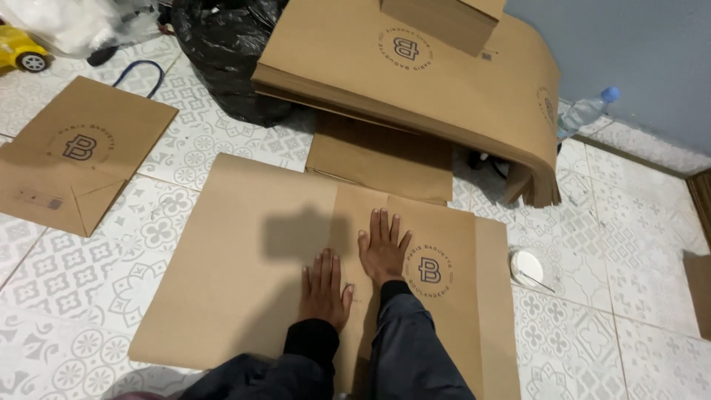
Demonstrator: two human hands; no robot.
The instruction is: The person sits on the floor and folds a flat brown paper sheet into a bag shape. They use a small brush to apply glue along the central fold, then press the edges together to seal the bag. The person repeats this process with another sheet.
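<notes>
Head view: left hand [324, 290] and right hand [383, 250] lie flat, fingers extended and close together, palms down on brown paper sheet [244, 252] spread over patterned tile floor [67, 274]; paper stack [415, 74] behind.

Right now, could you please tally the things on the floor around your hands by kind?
Brown paper sheet under the hands: 1
Finished paper bag: 1
Stack of paper sheets: 1
Black plastic bag: 1
Plastic bottle: 1
White round tub: 1
Yellow toy car: 1
Total: 7
</notes>
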